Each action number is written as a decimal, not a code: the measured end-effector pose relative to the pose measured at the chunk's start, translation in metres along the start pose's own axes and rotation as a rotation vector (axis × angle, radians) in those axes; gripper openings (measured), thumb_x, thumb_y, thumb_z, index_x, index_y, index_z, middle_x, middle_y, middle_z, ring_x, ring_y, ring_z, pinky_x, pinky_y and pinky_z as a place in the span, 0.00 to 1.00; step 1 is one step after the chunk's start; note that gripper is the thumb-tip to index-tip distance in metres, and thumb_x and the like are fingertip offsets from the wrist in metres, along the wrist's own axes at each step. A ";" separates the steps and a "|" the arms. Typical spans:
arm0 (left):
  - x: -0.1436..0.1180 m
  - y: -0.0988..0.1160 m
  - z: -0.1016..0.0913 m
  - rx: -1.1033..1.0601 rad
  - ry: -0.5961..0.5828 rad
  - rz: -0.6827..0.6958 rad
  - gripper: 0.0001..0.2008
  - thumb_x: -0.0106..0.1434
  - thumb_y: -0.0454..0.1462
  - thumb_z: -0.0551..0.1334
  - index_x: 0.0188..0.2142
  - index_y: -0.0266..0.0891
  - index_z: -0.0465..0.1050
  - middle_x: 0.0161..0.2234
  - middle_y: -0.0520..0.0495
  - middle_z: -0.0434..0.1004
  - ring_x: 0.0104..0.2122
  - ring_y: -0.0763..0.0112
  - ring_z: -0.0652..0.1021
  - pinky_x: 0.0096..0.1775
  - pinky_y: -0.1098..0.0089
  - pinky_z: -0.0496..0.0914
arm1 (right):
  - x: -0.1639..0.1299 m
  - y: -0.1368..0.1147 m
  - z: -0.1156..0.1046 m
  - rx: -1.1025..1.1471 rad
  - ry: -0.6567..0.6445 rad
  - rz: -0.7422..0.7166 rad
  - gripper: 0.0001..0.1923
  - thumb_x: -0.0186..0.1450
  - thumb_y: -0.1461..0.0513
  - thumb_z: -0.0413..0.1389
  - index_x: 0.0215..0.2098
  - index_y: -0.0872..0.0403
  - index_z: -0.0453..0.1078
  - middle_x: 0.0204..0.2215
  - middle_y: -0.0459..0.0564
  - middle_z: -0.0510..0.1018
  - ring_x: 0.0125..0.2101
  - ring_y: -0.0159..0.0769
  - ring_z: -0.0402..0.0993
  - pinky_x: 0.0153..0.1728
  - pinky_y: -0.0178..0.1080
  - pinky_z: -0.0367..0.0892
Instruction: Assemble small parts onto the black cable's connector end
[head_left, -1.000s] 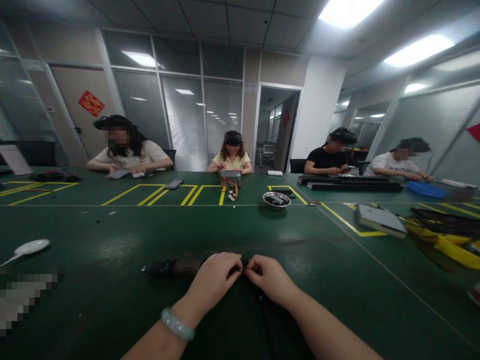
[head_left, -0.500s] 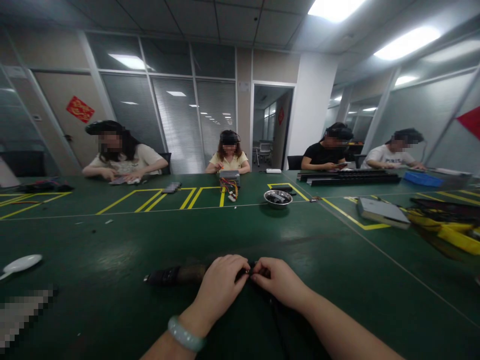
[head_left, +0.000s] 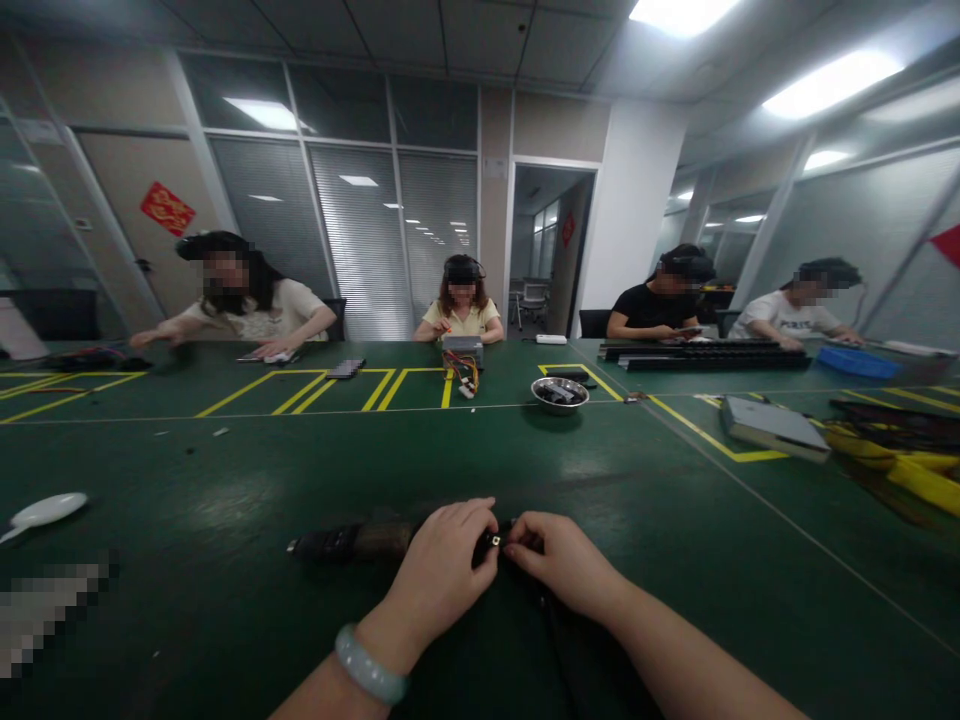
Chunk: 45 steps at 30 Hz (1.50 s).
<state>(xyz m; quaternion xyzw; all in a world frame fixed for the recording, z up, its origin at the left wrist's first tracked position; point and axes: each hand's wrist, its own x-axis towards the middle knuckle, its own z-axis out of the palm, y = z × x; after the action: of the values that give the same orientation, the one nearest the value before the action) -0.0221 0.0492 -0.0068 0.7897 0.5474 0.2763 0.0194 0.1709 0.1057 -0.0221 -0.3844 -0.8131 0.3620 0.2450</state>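
A dark electric screwdriver [head_left: 360,544] lies across the green table, its tip pointing left. My left hand [head_left: 447,560] is wrapped over its rear end, hiding that part. A small pale metallic connector end [head_left: 496,541] shows at the left fingertips. Beside it, my right hand [head_left: 559,560] is closed in a pinch on a black cable [head_left: 546,603], whose end is mostly hidden by the fingers. The cable runs down toward me. The two hands are close together with a small gap between the fingertips.
Ahead stand a metal bowl [head_left: 559,395] of dark parts and a grey box with coloured wires [head_left: 463,350]. At the left lies a white spoon [head_left: 49,511]; at the right, a flat grey box [head_left: 774,428] and a yellow tray [head_left: 926,485]. Several people sit across the table.
My fingertips have parted slightly, and the metallic connector end shows more clearly. Across the table, the person at the left has reached an arm out to the left.
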 end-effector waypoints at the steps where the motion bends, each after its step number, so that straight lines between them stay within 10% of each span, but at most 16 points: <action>1: 0.000 0.000 0.000 -0.001 0.004 0.008 0.07 0.59 0.32 0.60 0.38 0.43 0.69 0.51 0.48 0.72 0.52 0.62 0.71 0.54 0.56 0.64 | 0.000 0.000 0.000 -0.003 0.003 0.002 0.04 0.63 0.61 0.57 0.33 0.53 0.73 0.29 0.44 0.78 0.29 0.32 0.72 0.30 0.31 0.61; 45: 0.004 -0.002 0.002 -0.021 -0.047 0.013 0.08 0.63 0.34 0.61 0.42 0.45 0.72 0.43 0.51 0.77 0.44 0.65 0.74 0.48 0.62 0.67 | 0.000 -0.001 0.001 -0.020 0.033 0.033 0.04 0.62 0.62 0.55 0.31 0.54 0.71 0.26 0.45 0.77 0.28 0.32 0.72 0.29 0.31 0.61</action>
<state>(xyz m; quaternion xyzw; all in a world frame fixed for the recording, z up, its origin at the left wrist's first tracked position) -0.0216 0.0540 -0.0077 0.7994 0.5385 0.2635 0.0388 0.1698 0.1046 -0.0221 -0.4062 -0.8060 0.3517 0.2484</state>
